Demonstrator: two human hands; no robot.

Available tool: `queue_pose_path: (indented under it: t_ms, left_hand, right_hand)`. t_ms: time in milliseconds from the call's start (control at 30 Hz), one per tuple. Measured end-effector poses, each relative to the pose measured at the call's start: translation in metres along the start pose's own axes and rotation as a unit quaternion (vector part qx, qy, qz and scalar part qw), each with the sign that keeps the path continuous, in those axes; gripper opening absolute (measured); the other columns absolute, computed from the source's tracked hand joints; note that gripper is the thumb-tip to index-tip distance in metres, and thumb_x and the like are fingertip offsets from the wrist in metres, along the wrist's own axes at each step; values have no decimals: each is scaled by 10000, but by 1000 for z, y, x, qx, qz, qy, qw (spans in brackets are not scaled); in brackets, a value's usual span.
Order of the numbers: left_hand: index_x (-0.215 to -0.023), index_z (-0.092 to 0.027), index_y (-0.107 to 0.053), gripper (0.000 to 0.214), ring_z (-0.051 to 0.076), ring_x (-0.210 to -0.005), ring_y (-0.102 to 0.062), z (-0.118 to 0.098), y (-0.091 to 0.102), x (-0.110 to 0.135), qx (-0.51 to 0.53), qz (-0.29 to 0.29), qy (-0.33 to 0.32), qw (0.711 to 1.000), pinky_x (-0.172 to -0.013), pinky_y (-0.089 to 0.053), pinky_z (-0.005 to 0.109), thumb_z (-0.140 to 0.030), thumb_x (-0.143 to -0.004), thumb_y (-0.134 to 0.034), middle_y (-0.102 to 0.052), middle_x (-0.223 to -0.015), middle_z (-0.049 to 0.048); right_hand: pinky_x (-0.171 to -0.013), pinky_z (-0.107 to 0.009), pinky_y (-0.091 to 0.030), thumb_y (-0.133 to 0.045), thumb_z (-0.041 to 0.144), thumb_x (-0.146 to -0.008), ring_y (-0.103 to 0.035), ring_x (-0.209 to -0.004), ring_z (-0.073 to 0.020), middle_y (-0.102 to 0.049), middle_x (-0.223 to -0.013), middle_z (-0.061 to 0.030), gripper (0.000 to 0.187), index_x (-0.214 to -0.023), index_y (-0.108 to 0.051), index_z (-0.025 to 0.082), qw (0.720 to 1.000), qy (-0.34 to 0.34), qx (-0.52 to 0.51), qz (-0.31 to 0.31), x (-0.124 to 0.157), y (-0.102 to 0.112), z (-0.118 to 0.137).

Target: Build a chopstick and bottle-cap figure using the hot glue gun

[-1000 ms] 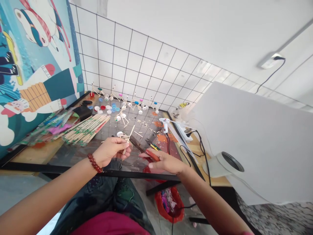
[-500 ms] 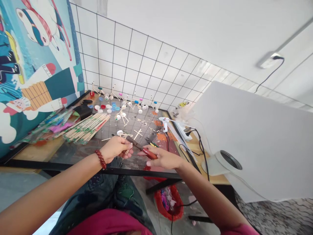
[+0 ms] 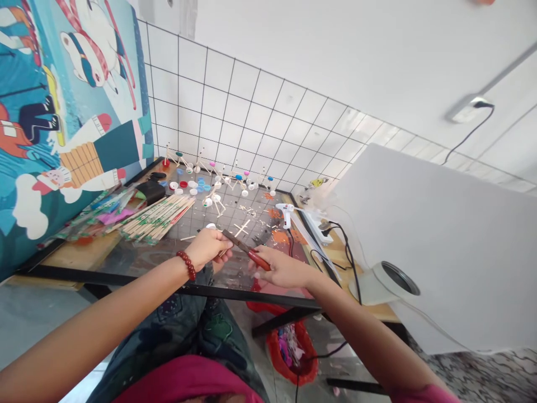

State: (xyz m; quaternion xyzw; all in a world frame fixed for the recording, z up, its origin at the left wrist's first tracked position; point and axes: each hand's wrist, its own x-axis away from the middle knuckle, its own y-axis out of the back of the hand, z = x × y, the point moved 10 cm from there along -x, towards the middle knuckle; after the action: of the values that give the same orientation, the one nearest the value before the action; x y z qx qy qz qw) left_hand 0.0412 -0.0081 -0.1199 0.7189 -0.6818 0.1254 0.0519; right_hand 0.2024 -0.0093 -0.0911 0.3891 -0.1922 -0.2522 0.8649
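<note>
My left hand (image 3: 208, 247) is closed in a pinch on a thin wooden stick (image 3: 222, 253), whose short end sticks out below the fingers. My right hand (image 3: 283, 270) grips the red handles of a pair of pliers (image 3: 259, 260). The dark jaws of the pliers lie at my left fingertips; whether they touch the stick, I cannot make out. Just beyond my hands are crossed wooden sticks (image 3: 242, 228) and a white cap (image 3: 211, 226), partly hidden behind my left hand.
Bundled wooden sticks (image 3: 157, 218) lie left. Stick-and-cap models (image 3: 216, 201) and loose bottle caps (image 3: 201, 184) are toward the back. A white glue gun (image 3: 286, 214), a power strip (image 3: 321, 226) and cables are right. Below the table sits a red-lined bin (image 3: 293, 352).
The view has tilted a little, so the table appears slightly lower and further right. My left hand and the plier jaws now cover more of the white cap. Both hands keep their holds.
</note>
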Motion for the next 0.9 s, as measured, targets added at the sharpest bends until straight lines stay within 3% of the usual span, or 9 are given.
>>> queue_pose_path:
  t_ms: [200,367,433,500,600,767,900]
  left_hand:
    - [-545,-157,-638,320,105,-476,-542,4,-23,-13,-53,-1,30,998,-524,-414,245,-159,-800,-832,-661,-539,26]
    - [-540,-165,-633,367,137,-543,-586,17,-42,-30,-76,-7,39,996,-545,-428,266,-229,-820,-862,-652,-540,48]
    - [-657,-151,-688,316,153,-631,-640,24,-48,-37,-86,-4,50,995,-599,-495,274,-313,-879,-842,-694,-641,53]
    - [-924,-145,-751,263,175,-805,-706,34,-56,-42,-93,9,66,993,-734,-593,311,-403,-973,-755,-764,-910,72]
    - [-1284,-184,-693,354,233,-1096,-715,47,-65,-47,-91,28,89,992,-946,-633,438,-429,-1030,-676,-711,-1307,112]
    - [-1354,-195,-668,398,268,-1189,-692,67,-70,-49,-72,38,111,990,-1002,-617,485,-409,-1018,-694,-673,-1400,133]
    - [-1355,-182,-667,418,277,-1190,-694,79,-70,-47,-66,49,124,989,-1001,-617,485,-418,-1013,-700,-674,-1395,128]
  right_hand:
    - [-880,-305,-528,-596,14,-745,-681,-883,-205,-693,-871,-26,202,-801,-703,176,996,-65,57,-31,4,4,-28]
    - [-836,-285,-522,-649,109,-774,-679,-853,-190,-727,-853,-6,140,-870,-718,186,986,-158,-37,-33,13,4,-63]
    - [-780,-271,-519,-651,160,-806,-658,-796,-175,-706,-805,7,141,-924,-722,188,979,-189,-70,-17,16,-1,-73]
    - [-722,-261,-501,-628,189,-830,-614,-715,-160,-646,-721,25,114,-910,-710,189,976,-204,-75,-13,18,-4,-79]
    - [-713,-267,-473,-614,239,-864,-568,-688,-158,-576,-663,34,84,-831,-681,200,975,-214,-59,-20,22,-7,-81]
    - [-762,-290,-431,-660,294,-844,-573,-772,-186,-591,-696,16,175,-701,-615,203,975,-218,-27,-26,27,-14,-83]
    - [-704,-274,-401,-675,305,-815,-543,-734,-175,-571,-662,27,185,-682,-586,212,975,-220,-30,-20,23,-25,-89]
